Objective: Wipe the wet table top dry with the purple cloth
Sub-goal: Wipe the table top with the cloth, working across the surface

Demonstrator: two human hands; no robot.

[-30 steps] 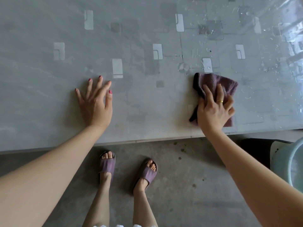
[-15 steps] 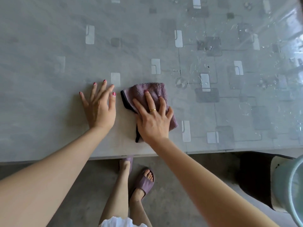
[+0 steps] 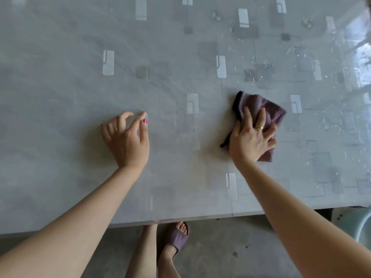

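While the right hand (image 3: pixel 251 141) presses the cloth (image 3: pixel 267 111) flat, droplets toward the table's (image 3: pixel 60 77) right edge may be missed; left hand (image 3: pixel 126 141) rests loosely curled, holding nothing.

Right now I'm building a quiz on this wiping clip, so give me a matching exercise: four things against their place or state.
Things:
1. purple cloth
2. left hand
3. water droplets
4. sandal

Places or states:
A. on the floor below the table edge
B. scattered on the table top's far right part
C. pressed under the right hand
D. resting on the table top, holding nothing

Pairs: 1-C, 2-D, 3-B, 4-A
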